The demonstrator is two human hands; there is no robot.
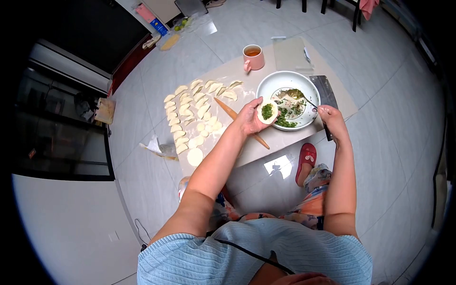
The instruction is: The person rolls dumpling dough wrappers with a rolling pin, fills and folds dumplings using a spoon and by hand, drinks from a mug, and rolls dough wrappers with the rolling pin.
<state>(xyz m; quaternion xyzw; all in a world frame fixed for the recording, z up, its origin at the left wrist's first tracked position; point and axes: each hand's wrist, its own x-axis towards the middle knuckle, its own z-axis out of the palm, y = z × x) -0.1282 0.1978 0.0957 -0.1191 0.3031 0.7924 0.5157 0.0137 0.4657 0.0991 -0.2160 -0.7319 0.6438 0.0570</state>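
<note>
Dumpling wrapper [273,106], round and pale with a mound of green filling [267,111] at its middle, lies open in your left hand [249,118], which cradles it from below by the near left rim of the bowl [270,81]. Your right hand [334,122] is closed round the handle of a spoon [309,102], just over the bowl's right rim; the spoon's head dips into the filling inside. Under your left hand a rolling pin [225,108] slants toward the table's [275,140] near edge. A cleaver [325,90] sits against the bowl's right side, its black handle jutting past that edge. Beyond the bowl, a pink mug [254,59] and a clear lid-like sheet [289,54] stand near the far edge. To your left, folded dumplings [186,105] crowd toward the left edge. Some tabletop shows between rolling pin and mug, and right of the cleaver.
</note>
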